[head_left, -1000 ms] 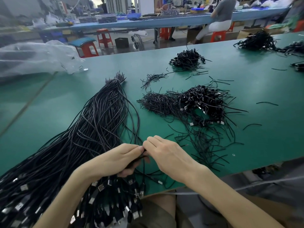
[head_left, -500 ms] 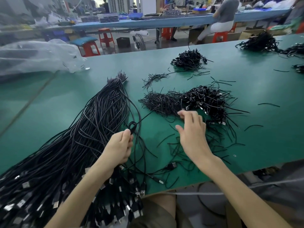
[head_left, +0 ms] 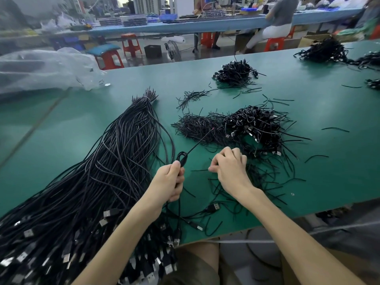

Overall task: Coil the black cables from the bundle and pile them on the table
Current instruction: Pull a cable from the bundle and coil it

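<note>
Green desk (head_left: 61, 140), factory benches behind. Cable bundle (head_left: 102, 182) lay left, plug ends hanging over the near edge. Left hand (head_left: 167, 185) gripped a small coiled cable (head_left: 182, 158). Right hand (head_left: 230, 169) pinched a thin tie (head_left: 199, 170) just before the coiled pile (head_left: 253, 128). Open green strip between bundle and pile.

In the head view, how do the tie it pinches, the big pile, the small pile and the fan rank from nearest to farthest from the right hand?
From the right hand:
1. Tie: pinched in it, sticking out left.
2. Big pile: just beyond, slightly right.
3. Small pile: farther back on the table.
4. Fan: on the floor past the far edge.
</note>
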The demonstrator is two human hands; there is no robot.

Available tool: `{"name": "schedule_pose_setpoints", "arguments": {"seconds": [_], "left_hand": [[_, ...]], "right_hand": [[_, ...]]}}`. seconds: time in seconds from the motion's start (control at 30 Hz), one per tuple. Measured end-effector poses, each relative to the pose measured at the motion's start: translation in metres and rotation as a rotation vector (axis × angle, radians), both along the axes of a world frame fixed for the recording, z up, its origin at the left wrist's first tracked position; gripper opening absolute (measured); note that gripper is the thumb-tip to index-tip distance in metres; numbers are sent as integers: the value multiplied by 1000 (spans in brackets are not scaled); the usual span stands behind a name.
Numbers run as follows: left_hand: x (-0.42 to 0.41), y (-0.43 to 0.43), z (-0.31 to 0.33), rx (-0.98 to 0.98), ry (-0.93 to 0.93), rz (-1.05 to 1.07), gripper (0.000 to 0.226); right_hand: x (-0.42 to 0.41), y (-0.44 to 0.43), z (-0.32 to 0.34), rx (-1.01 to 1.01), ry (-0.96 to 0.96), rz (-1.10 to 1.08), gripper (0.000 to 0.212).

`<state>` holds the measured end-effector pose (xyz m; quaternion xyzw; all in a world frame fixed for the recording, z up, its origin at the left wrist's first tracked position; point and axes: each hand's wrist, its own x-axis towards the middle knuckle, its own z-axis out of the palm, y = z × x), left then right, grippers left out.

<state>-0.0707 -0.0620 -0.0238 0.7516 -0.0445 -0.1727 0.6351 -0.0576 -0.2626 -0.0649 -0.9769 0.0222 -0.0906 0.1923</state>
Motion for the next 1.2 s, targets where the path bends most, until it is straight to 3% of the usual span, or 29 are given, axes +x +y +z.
{"name": "schedule_pose_setpoints", "arguments": {"seconds": [0.07,0.17,0.23,0.33,0.57,0.77,0.93,1.07,1.2], "left_hand": [[0,1,-4,-8,19,18,35],[0,2,-9,4,59,41,36],[0,-1,-9,18,74,48,34],[-1,-8,-8,63,52,27,32],[-3,-11,-7,45,-56,-88,40],[-4,-10,-11,85,-58,-134,42],[-5,-8,-8,86,-55,-94,47],[-8,-4,-6,31,-24,-103,46],[-10,6,-1,-52,35,-224,49]], "right_hand": [[-5,0,1,75,-90,-34,9],[-15,4,12,501,-147,-81,13],[-23,12,22,801,-103,-53,12],[-35,32,29,975,24,40,9],[-47,46,29,1201,90,-28,16],[-51,43,30,1162,87,-12,12],[-53,43,31,1226,100,25,21],[-52,40,29,1288,175,134,36],[-53,32,32,1291,211,388,54]]}}
